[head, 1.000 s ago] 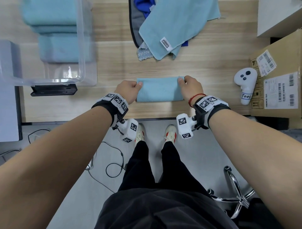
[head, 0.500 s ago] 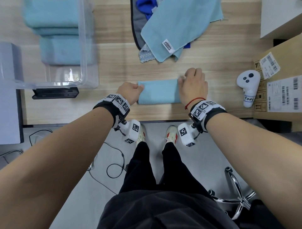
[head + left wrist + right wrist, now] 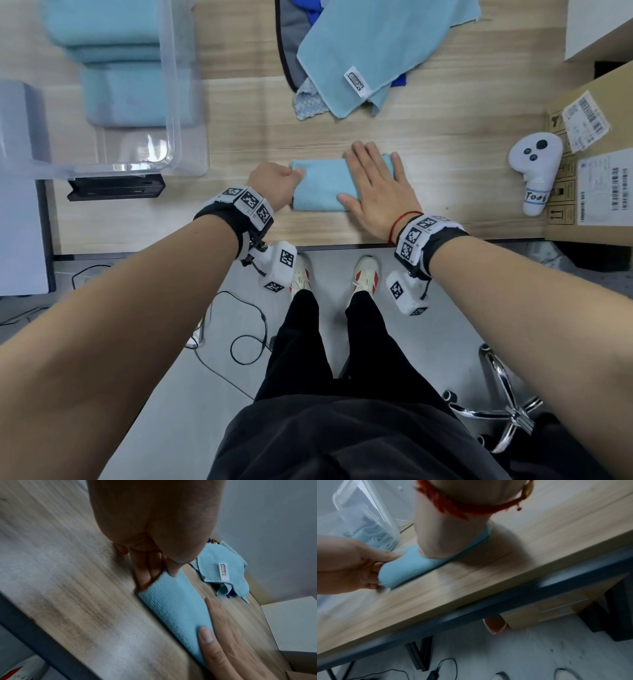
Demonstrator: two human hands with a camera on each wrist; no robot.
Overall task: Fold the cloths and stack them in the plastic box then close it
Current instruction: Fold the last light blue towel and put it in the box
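A folded light-blue cloth [image 3: 320, 185] [image 3: 173, 601] [image 3: 406, 563] lies on the wooden table [image 3: 445, 137] near its front edge. My left hand [image 3: 275, 183] [image 3: 154, 566] [image 3: 351, 563] pinches the cloth's left end, thumb on top and fingers under it. My right hand [image 3: 375, 188] [image 3: 223, 635] lies flat with straight fingers pressing on the cloth's right half. The clear plastic box [image 3: 173, 113] [image 3: 368, 513] stands open at the back left with folded blue cloths [image 3: 113, 65] stacked inside. Several unfolded cloths [image 3: 370, 51] [image 3: 221, 574] lie in a heap at the back centre.
A white controller [image 3: 534, 171] lies at the right beside a cardboard box [image 3: 596, 164]. A black flat object [image 3: 114, 186] sits in front of the plastic box. A grey panel [image 3: 17, 188] lies at the far left. A chair base [image 3: 507, 411] and cables [image 3: 239, 335] are on the floor.
My right hand let go of the cloth's right end, opened, and now lies flat on the cloth, shifted left. My left hand keeps its pinch on the left end.
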